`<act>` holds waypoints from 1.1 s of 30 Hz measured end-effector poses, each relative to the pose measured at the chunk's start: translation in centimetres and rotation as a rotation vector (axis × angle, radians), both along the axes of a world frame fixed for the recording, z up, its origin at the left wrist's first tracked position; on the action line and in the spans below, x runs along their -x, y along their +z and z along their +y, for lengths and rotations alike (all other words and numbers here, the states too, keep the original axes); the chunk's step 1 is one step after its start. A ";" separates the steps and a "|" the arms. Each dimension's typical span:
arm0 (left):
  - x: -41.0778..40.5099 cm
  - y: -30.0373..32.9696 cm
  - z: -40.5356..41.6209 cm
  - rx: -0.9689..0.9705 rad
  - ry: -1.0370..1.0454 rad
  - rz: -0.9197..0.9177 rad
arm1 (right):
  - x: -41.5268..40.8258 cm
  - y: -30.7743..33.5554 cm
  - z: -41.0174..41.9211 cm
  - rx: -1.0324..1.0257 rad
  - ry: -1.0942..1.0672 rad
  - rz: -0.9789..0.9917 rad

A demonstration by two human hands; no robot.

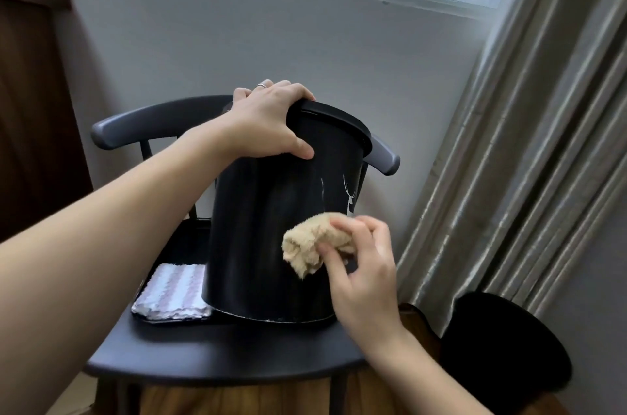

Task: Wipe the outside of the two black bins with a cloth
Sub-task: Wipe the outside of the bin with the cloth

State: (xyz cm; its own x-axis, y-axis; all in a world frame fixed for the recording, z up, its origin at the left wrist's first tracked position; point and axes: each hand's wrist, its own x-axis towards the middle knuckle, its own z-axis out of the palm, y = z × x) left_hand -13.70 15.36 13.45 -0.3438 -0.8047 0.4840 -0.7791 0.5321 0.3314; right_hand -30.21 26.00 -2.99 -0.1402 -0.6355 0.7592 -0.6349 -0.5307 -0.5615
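Note:
A black bin [264, 228] with a white deer drawing stands tilted on a dark chair seat [210, 353]. My left hand [268, 123] grips its rim at the top, fingers over the edge and thumb on the outer wall. My right hand [363, 272] pinches a bunched beige cloth [312, 241] and holds it against the bin's lower right side. A second black bin [502, 346] stands on the floor at the lower right, beside the curtain.
A folded white and lilac striped cloth [173, 292] lies on a dark tray on the seat, left of the bin. The chair's curved backrest [142, 123] runs behind the bin. A grey curtain [529, 143] hangs at the right, a wall and window behind.

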 end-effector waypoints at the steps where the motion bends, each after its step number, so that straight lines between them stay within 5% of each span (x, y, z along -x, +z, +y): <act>1: 0.1 0.0 0.1 0.006 0.001 -0.009 | 0.1 1.0 -0.6 0.008 -0.013 -0.020; 15: 0.7 -0.1 0.2 0.048 0.002 -0.066 | -2.5 1.5 -2.1 0.012 -0.168 -0.032; 33: -0.1 -0.1 0.4 0.028 -0.024 -0.048 | -0.8 4.7 -4.5 0.156 -0.092 -0.002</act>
